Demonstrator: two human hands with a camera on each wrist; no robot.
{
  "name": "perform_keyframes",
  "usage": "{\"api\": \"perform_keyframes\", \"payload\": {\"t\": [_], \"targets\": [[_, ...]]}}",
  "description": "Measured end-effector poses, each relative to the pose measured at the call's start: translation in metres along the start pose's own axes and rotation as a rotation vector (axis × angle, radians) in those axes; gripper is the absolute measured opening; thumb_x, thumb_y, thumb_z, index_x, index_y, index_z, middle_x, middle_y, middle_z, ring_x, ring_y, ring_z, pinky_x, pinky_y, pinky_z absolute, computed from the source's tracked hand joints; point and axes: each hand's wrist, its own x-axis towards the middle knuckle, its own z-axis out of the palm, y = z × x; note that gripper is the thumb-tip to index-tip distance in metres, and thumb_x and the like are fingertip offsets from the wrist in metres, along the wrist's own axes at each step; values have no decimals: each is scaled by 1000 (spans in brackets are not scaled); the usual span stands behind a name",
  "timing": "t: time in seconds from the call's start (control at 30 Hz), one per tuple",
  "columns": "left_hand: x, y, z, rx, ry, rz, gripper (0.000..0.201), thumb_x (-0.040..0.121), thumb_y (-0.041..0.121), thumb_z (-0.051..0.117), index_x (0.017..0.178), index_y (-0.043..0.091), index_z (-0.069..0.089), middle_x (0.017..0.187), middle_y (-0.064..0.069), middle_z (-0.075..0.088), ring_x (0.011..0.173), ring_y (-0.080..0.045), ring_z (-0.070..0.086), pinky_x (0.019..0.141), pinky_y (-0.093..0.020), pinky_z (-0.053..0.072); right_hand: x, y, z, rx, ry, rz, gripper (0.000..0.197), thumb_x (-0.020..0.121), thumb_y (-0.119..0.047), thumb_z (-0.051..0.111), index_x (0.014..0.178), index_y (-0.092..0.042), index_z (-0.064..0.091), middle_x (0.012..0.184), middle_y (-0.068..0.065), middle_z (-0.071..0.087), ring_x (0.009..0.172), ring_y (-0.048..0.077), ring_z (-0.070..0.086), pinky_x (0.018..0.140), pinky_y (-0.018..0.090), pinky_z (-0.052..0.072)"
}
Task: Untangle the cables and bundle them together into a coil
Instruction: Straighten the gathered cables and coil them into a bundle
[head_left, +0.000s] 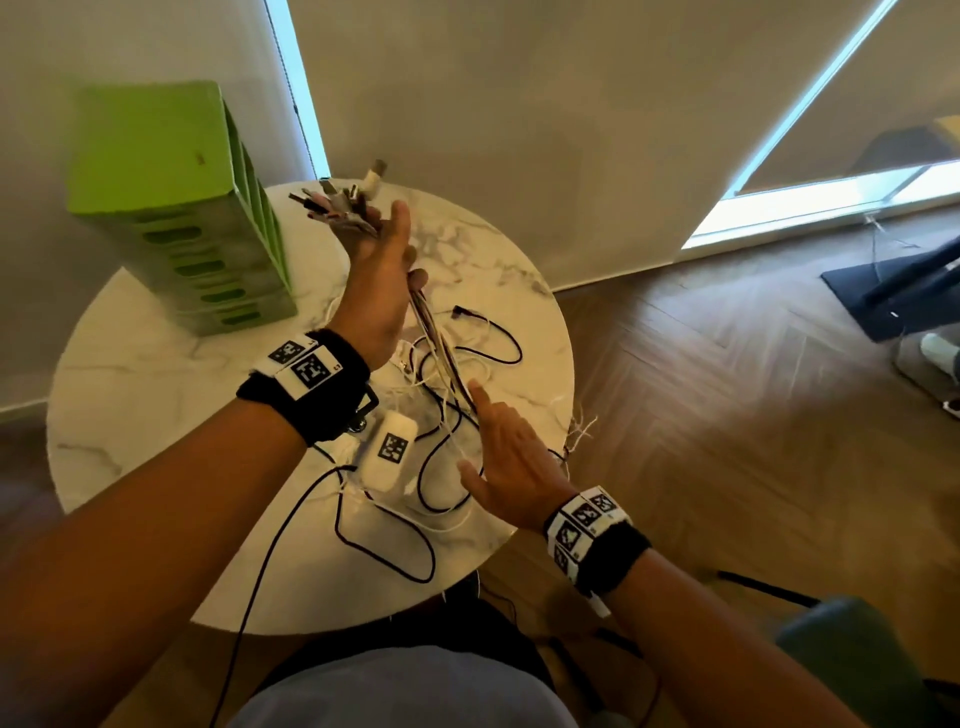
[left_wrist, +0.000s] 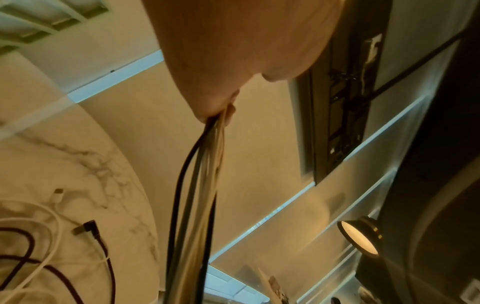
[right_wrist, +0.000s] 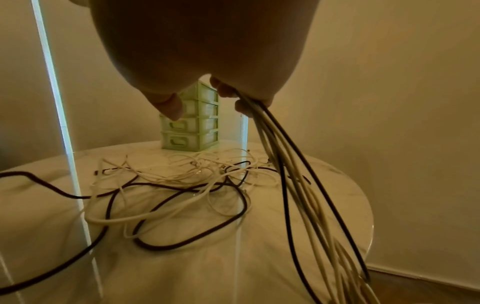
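My left hand (head_left: 384, 260) is raised over the round marble table (head_left: 156, 415) and grips a bundle of black and white cables (head_left: 441, 353). Their plug ends (head_left: 337, 202) fan out above its fingers. The bundle runs down to my right hand (head_left: 504, 457), whose lower fingers curl round it while the index finger points up along it. The left wrist view has the cables (left_wrist: 197, 185) leaving my palm (left_wrist: 233, 51). From the right wrist, the strands (right_wrist: 285, 164) pass under my curled fingers (right_wrist: 224, 89). The slack lies in a loose tangle (right_wrist: 168, 185) on the table.
A green drawer unit (head_left: 171, 197) stands at the table's back left. One black cable (head_left: 249, 597) hangs off the front edge toward my lap. A black angled plug (left_wrist: 88, 226) and a white plug (left_wrist: 58, 194) lie loose. A teal chair (head_left: 857, 649) is at lower right.
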Motion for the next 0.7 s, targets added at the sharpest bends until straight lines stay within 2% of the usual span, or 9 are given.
{"api": "perform_keyframes", "payload": {"t": [0.1, 0.17, 0.27, 0.33, 0.37, 0.43, 0.5, 0.6, 0.7], "targets": [[12, -5, -11, -87, 12, -93, 18, 106, 33, 48, 90, 28, 42, 63, 10, 31, 52, -6, 23, 47, -22, 21, 0, 8, 12, -141, -32, -80, 98, 84, -31, 64, 157, 1, 7, 114, 15, 55, 87, 27, 51, 79, 43, 51], [18, -15, -23, -85, -15, -221, 36, 106, 43, 46, 74, 27, 36, 57, 8, 22, 49, -8, 14, 44, -24, 14, -1, 13, 18, -130, -196, -112, 101, 83, -30, 62, 158, -2, 0, 128, 17, 52, 96, 30, 53, 85, 45, 51], [24, -27, -42, -59, -80, -394, 49, 103, 53, 45, 64, 26, 32, 56, 7, 16, 49, -10, 9, 46, -26, 8, 10, 14, 8, 163, -525, -34, 90, 95, -36, 58, 161, -15, -1, 134, 10, 51, 113, 26, 52, 99, 41, 44], [32, -29, -58, -47, -66, -457, 50, 102, 52, 46, 63, 26, 31, 56, 7, 14, 48, -10, 9, 45, -25, 10, 30, 19, -6, 404, -656, 31, 67, 103, -42, 51, 159, -23, 19, 135, 4, 55, 118, 18, 54, 101, 35, 43], [36, -29, -64, -48, -54, -473, 49, 103, 51, 46, 63, 26, 31, 59, 6, 11, 49, -11, 8, 43, -24, 12, 42, 23, -13, 486, -671, 63, 52, 105, -44, 45, 152, -24, 36, 135, 2, 58, 118, 14, 54, 102, 32, 42], [44, -26, -75, -61, -10, -481, 47, 104, 46, 45, 63, 26, 31, 65, 4, 7, 53, -13, 5, 43, -23, 14, 74, 35, -22, 546, -630, 96, 33, 107, -43, 39, 119, -25, 65, 117, 0, 66, 106, 11, 59, 97, 33, 43], [50, -23, -82, -58, 30, -472, 45, 104, 40, 45, 63, 26, 31, 63, 5, 9, 51, -13, 6, 43, -23, 15, 112, 49, -23, 466, -557, 67, 36, 108, -40, 40, 96, -22, 69, 101, 4, 67, 94, 15, 61, 89, 36, 45], [54, -24, -90, -16, 66, -459, 44, 104, 36, 45, 63, 27, 30, 57, 7, 14, 45, -11, 11, 43, -23, 14, 167, 64, -6, 279, -470, -53, 26, 105, -24, 51, 101, -4, 66, 102, 15, 65, 92, 24, 57, 81, 34, 41], [54, -28, -98, 34, 94, -444, 42, 105, 34, 44, 67, 27, 29, 57, 6, 15, 45, -11, 12, 44, -22, 15, 213, 60, 23, 189, -419, -128, 18, 100, -16, 55, 107, -5, 67, 109, 15, 64, 104, 32, 59, 85, 35, 40]]}}
